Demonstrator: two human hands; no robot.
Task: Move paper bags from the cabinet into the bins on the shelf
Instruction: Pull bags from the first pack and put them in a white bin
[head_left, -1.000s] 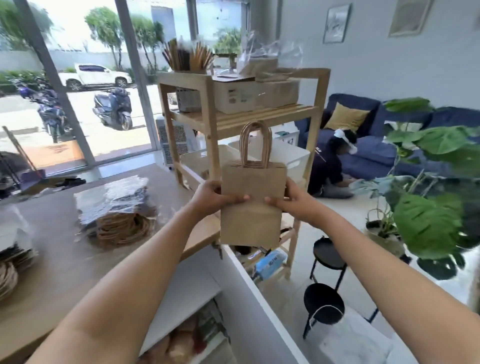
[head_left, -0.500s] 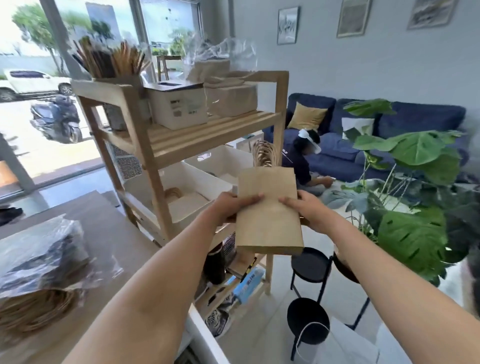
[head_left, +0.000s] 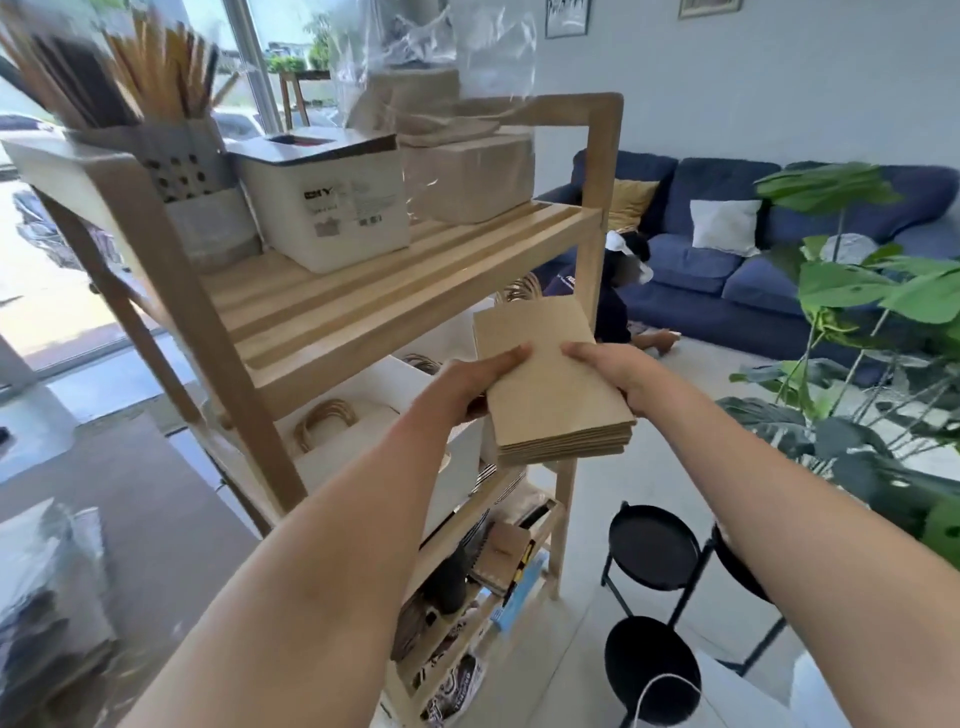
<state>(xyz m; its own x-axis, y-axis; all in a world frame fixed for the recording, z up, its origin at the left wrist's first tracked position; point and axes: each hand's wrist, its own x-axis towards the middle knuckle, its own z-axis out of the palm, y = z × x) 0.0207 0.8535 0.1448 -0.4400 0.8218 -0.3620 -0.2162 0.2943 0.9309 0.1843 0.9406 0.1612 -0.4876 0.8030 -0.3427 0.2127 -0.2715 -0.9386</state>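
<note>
The person is holding a flat stack of brown paper bags out in front of the wooden shelf, level with its middle tier. The left hand is gripping the stack's left edge, thumb lying across the top; the right hand is gripping the right edge the same way. The bags are lying nearly flat, their twisted handles pointing away toward the shelf. Just below and to the left of the stack, a white bin is sitting on that middle tier with bag handles showing inside. On the shelf's top tier a white box is standing. Right of the shelf, a black stool is standing on the floor.
</note>
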